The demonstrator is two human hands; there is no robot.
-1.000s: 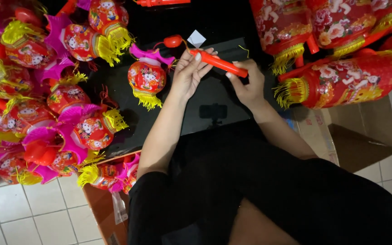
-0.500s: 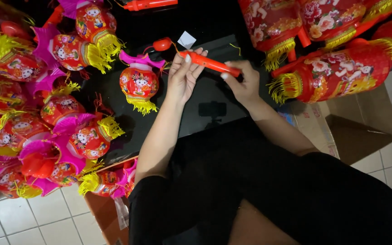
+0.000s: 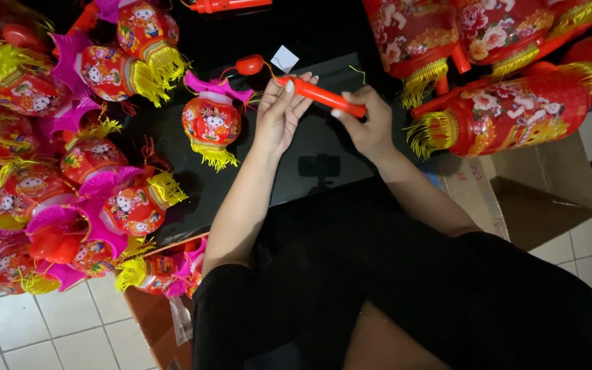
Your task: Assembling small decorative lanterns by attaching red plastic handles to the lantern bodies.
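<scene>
Lantern (image 3: 212, 123) left of hands (stick (image 3: 321, 96) between them)

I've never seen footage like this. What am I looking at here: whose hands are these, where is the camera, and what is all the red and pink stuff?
The camera sits on a person's head and looks down, so the two bare hands are that person's own. The left hand and the right hand together hold a red stick, one at each end. Beside the left hand, a small red lantern with a pink top and yellow fringe lies on a dark surface. Many similar small lanterns are heaped at the left, and bigger red flowered lanterns at the upper right. An open cardboard box stands on the tiled floor.
</scene>
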